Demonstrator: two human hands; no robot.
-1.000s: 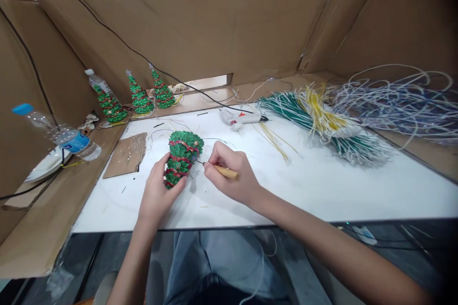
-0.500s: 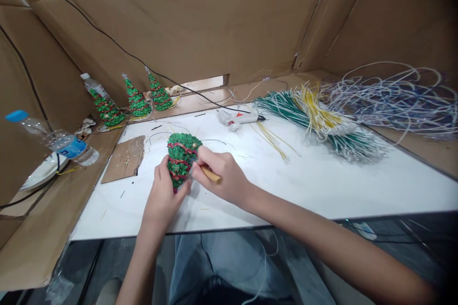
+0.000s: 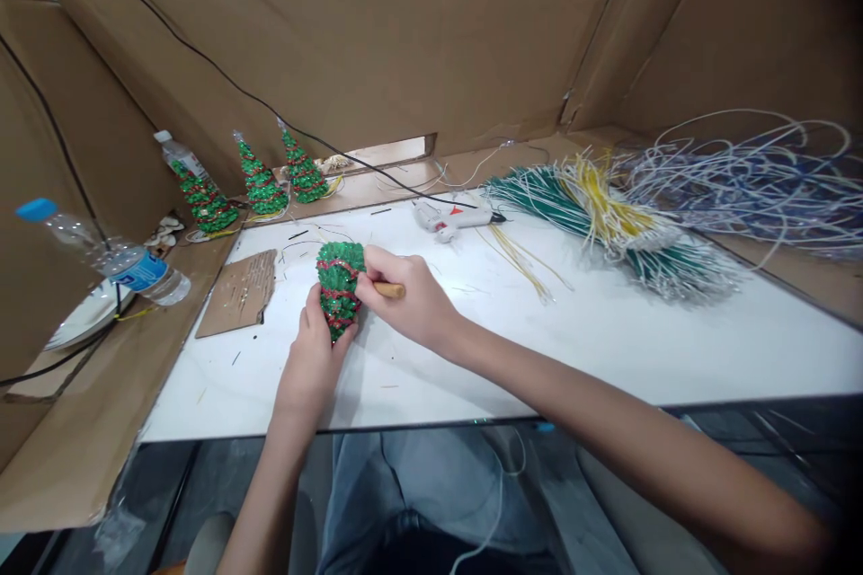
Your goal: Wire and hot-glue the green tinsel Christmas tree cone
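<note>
A small green ornamental Christmas tree (image 3: 341, 274) with red garland lies over the white tabletop, its wide end pointing away from me. My left hand (image 3: 316, 332) wraps its narrow near end between thumb and fingers. In my right hand (image 3: 401, 292) is a tool with a short wooden handle (image 3: 389, 289), pinched against the tree's right side. The tool's working tip is hidden by my fingers and the tree. A torn piece of cardboard (image 3: 235, 295) lies to the left of my left hand.
A white glue gun (image 3: 451, 219) lies behind my right hand, with yellow wires (image 3: 516, 260) beside it. Bundled green wires (image 3: 539, 198) fill the back right. Several finished-looking trees (image 3: 303, 169) stand at the back left. A water bottle (image 3: 145, 274) leans at the left. A black cable (image 3: 222, 76) crosses the back.
The tree has turned in my left hand, showing another side. My right hand has shifted slightly left and up along it, and the wooden handle now lies more level.
</note>
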